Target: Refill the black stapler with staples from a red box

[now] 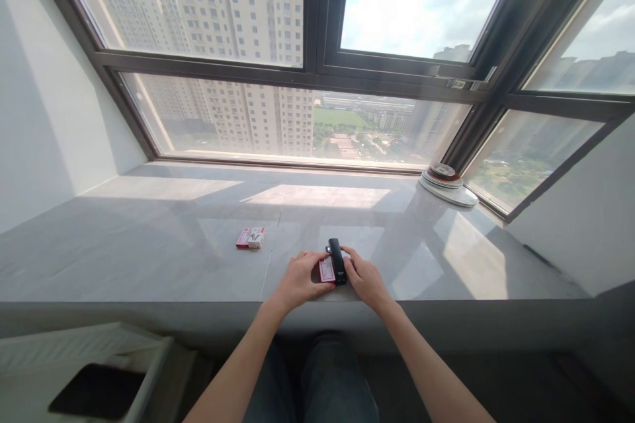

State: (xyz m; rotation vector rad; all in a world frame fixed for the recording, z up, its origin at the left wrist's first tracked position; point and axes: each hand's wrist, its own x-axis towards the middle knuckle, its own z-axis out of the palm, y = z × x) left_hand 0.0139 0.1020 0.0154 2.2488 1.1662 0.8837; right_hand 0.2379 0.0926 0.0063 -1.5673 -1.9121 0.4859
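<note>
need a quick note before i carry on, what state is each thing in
black oblong stapler-like tool, between both hands
red-and-white flat box, in left fingers
two small red-and-white boxes, lying together; open or shut unclear
round white and red-brown discs, stacked
dark-framed upper window, can't tell if shut

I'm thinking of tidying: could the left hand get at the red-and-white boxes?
Probably yes: the red-and-white boxes lie on the same sill, to the left hand's left, though its fingers are busy at the pink-and-white item.
</note>
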